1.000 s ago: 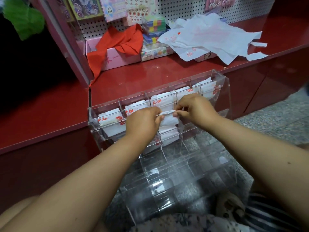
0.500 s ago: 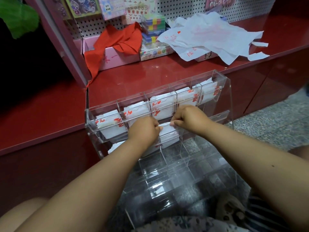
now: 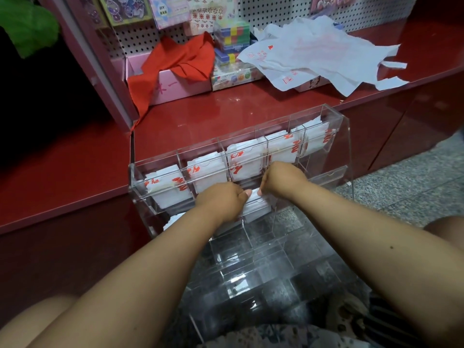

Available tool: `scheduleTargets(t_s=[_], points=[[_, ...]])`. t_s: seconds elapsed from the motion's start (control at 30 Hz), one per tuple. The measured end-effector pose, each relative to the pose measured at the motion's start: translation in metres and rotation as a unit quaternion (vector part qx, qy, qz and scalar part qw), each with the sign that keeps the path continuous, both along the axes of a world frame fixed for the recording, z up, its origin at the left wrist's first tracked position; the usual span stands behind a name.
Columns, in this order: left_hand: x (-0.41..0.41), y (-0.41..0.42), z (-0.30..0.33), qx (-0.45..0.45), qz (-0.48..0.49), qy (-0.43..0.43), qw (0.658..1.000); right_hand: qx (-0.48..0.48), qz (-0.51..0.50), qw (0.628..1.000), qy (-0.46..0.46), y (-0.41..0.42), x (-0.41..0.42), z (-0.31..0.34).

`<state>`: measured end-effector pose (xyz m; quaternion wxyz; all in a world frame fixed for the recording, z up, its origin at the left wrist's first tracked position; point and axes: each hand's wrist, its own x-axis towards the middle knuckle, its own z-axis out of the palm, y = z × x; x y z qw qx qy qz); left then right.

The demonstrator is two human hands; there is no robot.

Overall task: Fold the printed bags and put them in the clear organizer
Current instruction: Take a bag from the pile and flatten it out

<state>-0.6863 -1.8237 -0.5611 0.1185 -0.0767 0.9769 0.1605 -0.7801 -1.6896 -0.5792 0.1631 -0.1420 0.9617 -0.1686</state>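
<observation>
1. Head view: the organizer point(image 3: 349, 146), a clear tiered case of compartments, leans against the front edge of the red bench point(image 3: 226, 114).
2. Its top row holds folded white bags point(image 3: 208, 172) with red print, one stack in each of five compartments.
3. Left hand point(image 3: 221, 200) and right hand point(image 3: 282, 179) meet at the organizer's second row, just below the middle top compartment.
4. Between them is one folded bag point(image 3: 256, 205), standing in a second-row compartment; the left thumb and the curled right fingers point(image 3: 263, 190) pinch its top edge from either side.
5. Left hand's fingers are curled over toward the organizer, hidden behind the knuckles; only the thumb shows on the bag.
6. More white bags show in the second row to the left of the held one, partly hidden by the left wrist.
7. Lower rows of the organizer, nearer the person, show only clear dividers.
8. Behind the organizer, at the back of the bench, lies a loose pile point(image 3: 313, 51) of unfolded white bags with red print.
9. Left of that pile are a stack of colourful boxes point(image 3: 232, 46) and a red cloth point(image 3: 175, 64) draped over a pink box point(image 3: 175, 89).
</observation>
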Motion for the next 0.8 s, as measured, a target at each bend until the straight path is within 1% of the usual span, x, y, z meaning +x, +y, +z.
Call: scheduleTargets(t_s=[0.07, 0.13, 0.27, 0.37, 0.47, 0.53, 0.6, 0.67, 0.73, 0.8], points=[[0.003, -0.001, 0.001, -0.001, -0.008, 0.023, 1.0, -0.023, 0.015, 1.0, -0.003, 0.004, 0.002, 0.005], [0.006, 0.0, 0.007, -0.009, -0.018, 0.068, 0.997, -0.065, 0.032, 0.997, 0.014, 0.01, 0.008, 0.013], [0.007, 0.005, 0.026, 0.009, -0.038, 0.165, 0.985, -0.147, 0.031, 0.984, 0.091, 0.018, 0.018, 0.033], [0.01, 0.009, 0.039, -0.01, -0.06, 0.223, 0.973, -0.201, 0.031, 0.971, 0.125, 0.023, 0.019, 0.047], [0.008, 0.006, 0.05, -0.024, -0.042, 0.297, 0.954, -0.224, 0.026, 0.964, 0.143, 0.027, 0.014, 0.059], [-0.001, -0.001, 0.057, -0.023, -0.02, 0.337, 0.941, -0.237, 0.003, 0.958, 0.159, 0.029, 0.008, 0.067], [-0.012, -0.009, 0.063, -0.061, -0.005, 0.325, 0.944, -0.254, -0.028, 0.951, 0.175, 0.031, -0.002, 0.073], [-0.026, -0.017, 0.068, -0.093, 0.015, 0.282, 0.955, -0.274, -0.053, 0.942, 0.187, 0.033, -0.014, 0.077], [-0.039, -0.021, 0.07, -0.088, 0.028, 0.222, 0.971, -0.278, -0.073, 0.934, 0.21, 0.034, -0.027, 0.08], [-0.051, -0.021, 0.068, -0.08, 0.029, 0.149, 0.985, -0.252, -0.094, 0.933, 0.237, 0.035, -0.041, 0.083]])
